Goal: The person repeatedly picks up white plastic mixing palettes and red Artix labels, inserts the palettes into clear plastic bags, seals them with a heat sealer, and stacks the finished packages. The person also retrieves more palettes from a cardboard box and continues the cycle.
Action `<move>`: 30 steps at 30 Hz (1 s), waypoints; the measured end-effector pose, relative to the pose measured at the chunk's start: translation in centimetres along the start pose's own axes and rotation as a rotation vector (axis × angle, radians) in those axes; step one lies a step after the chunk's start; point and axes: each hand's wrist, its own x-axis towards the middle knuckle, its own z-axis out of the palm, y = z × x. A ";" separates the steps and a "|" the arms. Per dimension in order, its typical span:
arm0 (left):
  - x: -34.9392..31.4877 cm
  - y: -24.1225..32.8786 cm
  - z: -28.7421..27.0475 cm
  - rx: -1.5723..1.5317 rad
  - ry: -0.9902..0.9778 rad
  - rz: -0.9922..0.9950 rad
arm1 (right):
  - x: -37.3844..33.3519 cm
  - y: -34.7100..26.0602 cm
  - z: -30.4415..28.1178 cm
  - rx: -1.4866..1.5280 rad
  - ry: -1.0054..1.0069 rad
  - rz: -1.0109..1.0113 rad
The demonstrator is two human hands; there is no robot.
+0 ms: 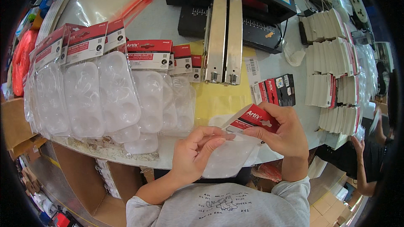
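Observation:
At the table's near edge my right hand (286,130) grips a folded red, black and white header card (254,120), thumb on its near side. My left hand (194,153) is closed, its thumb and fingers pinching the top edge of a clear plastic bag. In that bag a white plastic mixing palette (225,159) hangs below the card, between my hands. Whether the card sits over the bag's edge is hard to make out. More header cards (277,90) lie just beyond my right hand.
Packed palettes (118,88) with header cards overlap on the left. A black machine (252,21) with two metal bars stands at the back, a yellow sheet (219,105) before it. Stacks of cards (330,59) line the right. An open carton (80,176) stands below; another person's arm (362,164) shows at right.

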 end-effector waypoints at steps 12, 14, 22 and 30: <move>0.2 0.8 -0.9 0.350 0.035 0.139 | 1.0 0.7 1.1 -0.032 -0.066 -0.058; 0.4 0.7 -0.7 0.313 0.047 0.140 | 0.9 0.8 1.1 0.012 -0.068 -0.081; 0.3 0.5 -0.1 0.424 0.098 0.178 | 1.3 1.3 0.6 -0.166 -0.072 -0.262; 1.2 0.0 -1.7 0.256 0.391 0.221 | 0.2 4.3 1.7 0.419 -0.062 0.132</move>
